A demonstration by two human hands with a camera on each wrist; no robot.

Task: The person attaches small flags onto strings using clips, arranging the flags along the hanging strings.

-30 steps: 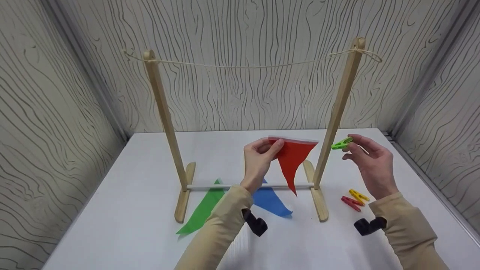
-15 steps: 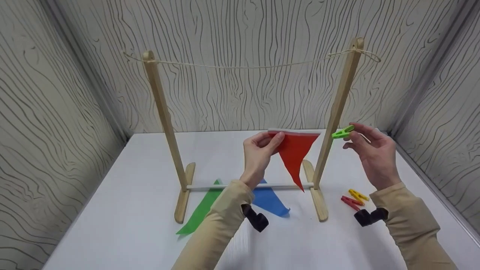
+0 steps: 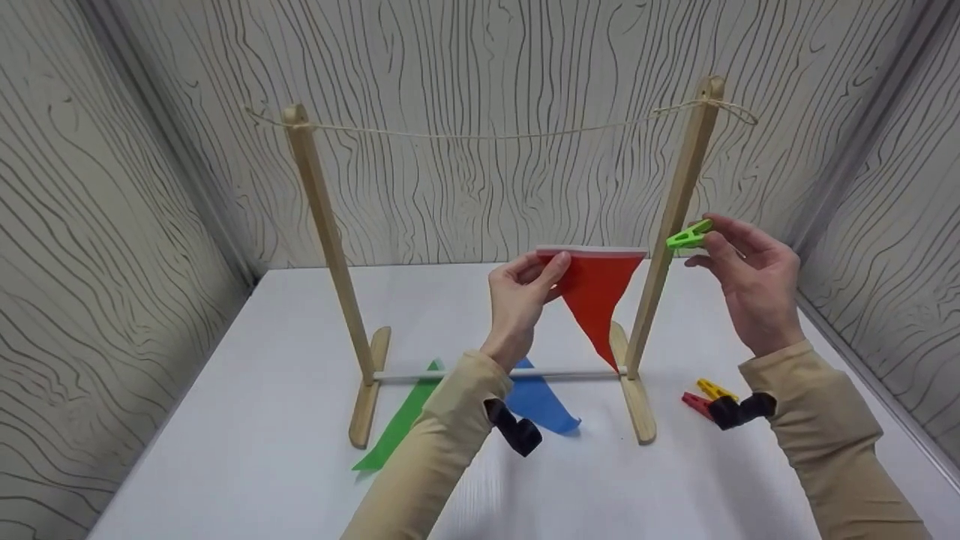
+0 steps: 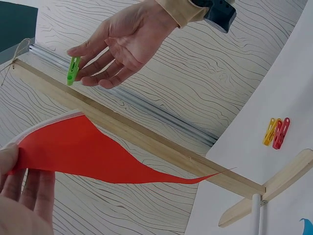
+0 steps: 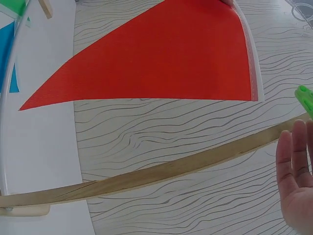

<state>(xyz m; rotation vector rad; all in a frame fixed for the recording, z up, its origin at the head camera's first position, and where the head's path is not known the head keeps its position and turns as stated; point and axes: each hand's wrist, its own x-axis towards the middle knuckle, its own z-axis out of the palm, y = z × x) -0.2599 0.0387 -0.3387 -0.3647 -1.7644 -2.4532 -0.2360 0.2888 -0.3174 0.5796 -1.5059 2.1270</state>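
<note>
My left hand [image 3: 519,300] pinches the upper left corner of a red triangular pennant [image 3: 598,281]. The pennant hangs point down, its white top band level, below the string [image 3: 480,136]. On the right, my right hand [image 3: 757,281] holds a light green clothespin [image 3: 688,235] between thumb and index finger, beside the right wooden post [image 3: 679,210]. In the left wrist view that clothespin [image 4: 73,71] points downward from the fingertips, and the other fingers are loosely spread. The right wrist view shows the red pennant [image 5: 161,58] broad side on, with the green clothespin at the right edge.
The string is tied between the right post and the left wooden post [image 3: 322,217]; a white rod [image 3: 577,374] joins their feet. A green pennant [image 3: 397,431] and a blue pennant [image 3: 541,403] lie on the table. Yellow [image 3: 716,389] and red [image 3: 696,403] clothespins lie at right.
Both hands have risen, the right one more, carrying the red pennant and the green clothespin up toward the string. The pennant's tip has swung to the right.
</note>
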